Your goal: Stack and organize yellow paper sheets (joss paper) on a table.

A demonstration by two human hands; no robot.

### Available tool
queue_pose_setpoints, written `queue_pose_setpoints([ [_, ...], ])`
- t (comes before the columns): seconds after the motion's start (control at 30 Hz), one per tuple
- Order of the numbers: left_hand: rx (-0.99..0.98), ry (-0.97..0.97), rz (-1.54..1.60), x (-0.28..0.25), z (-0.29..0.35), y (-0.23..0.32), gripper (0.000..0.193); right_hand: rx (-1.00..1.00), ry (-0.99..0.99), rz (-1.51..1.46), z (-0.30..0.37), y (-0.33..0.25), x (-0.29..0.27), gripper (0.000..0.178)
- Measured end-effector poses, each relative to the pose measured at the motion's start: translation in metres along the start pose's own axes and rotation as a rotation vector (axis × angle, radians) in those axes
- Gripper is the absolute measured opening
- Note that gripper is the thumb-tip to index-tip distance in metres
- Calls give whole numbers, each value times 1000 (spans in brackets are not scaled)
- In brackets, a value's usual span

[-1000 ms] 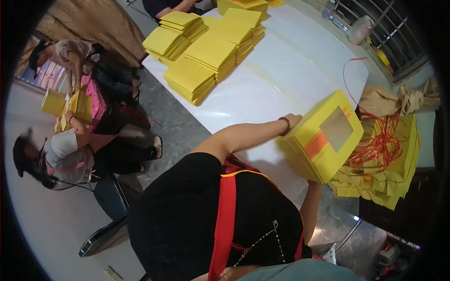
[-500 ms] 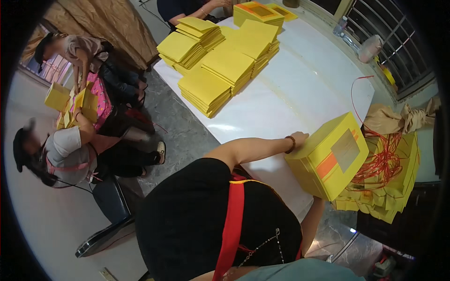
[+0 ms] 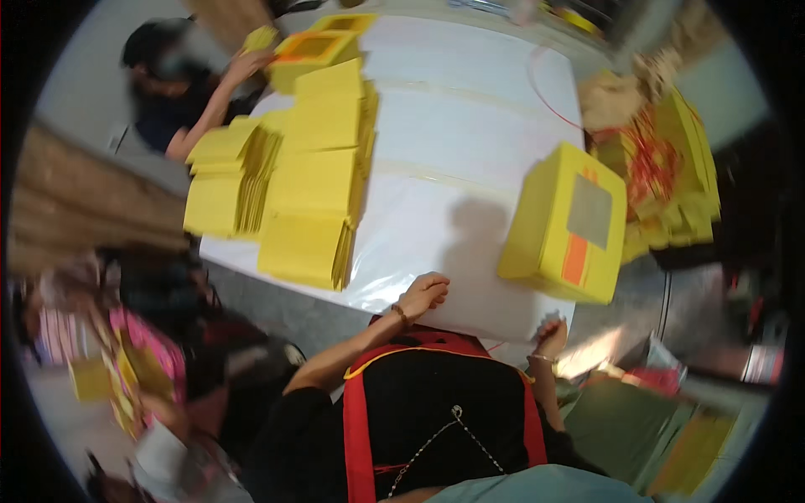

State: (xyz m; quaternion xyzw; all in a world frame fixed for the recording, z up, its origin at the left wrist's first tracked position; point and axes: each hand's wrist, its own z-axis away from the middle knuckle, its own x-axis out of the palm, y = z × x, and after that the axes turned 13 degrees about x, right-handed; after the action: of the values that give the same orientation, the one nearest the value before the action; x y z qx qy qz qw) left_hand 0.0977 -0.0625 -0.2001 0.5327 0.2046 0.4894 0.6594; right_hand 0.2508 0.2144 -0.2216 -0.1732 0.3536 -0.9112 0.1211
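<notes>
My left hand (image 3: 426, 295), with a beaded bracelet at its wrist, is over the near edge of the white-covered table (image 3: 444, 134). Its fingers curl in, and nothing shows in them. At the table's near right corner, my right hand (image 3: 551, 337) has its fingers bent together; blur hides whether anything is in them. Beyond it stands a yellow box (image 3: 549, 222) with a grey window panel and orange patches, apart from both hands. Stacks of folded yellow card pieces (image 3: 314, 180) cover the table's left side.
Yellow pieces (image 3: 671, 222) with a tangle of red cord (image 3: 650, 159) lie off the table's right side. At the far left, a co-worker's hand (image 3: 247, 63) touches a yellow box (image 3: 314, 59). Other people are blurred at lower left, beside a pink cloth (image 3: 151, 344).
Both my hands have let go of the yellow box, which now stands on the table, and have drawn back toward me. The view has turned, bringing the co-worker at the far left into sight.
</notes>
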Motion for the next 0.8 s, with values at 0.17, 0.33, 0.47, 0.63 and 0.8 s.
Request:
queue_pose_setpoints([
  [0.17,-66,-144,-52,-18,9,5,27,-125,-46,295,57,62,51,32],
  [0.33,-151,-217,-33,-38,17,5,28,-44,-204,427,88,96,89,28],
  [0.47,-194,-235,-83,-39,21,12,28,-21,-243,354,88,111,89,24],
  [0.63,-199,-261,-101,-27,11,17,28,45,-328,479,84,99,89,20],
  [0.8,-83,-168,-91,-9,-11,17,27,95,-410,574,75,78,79,21],
])
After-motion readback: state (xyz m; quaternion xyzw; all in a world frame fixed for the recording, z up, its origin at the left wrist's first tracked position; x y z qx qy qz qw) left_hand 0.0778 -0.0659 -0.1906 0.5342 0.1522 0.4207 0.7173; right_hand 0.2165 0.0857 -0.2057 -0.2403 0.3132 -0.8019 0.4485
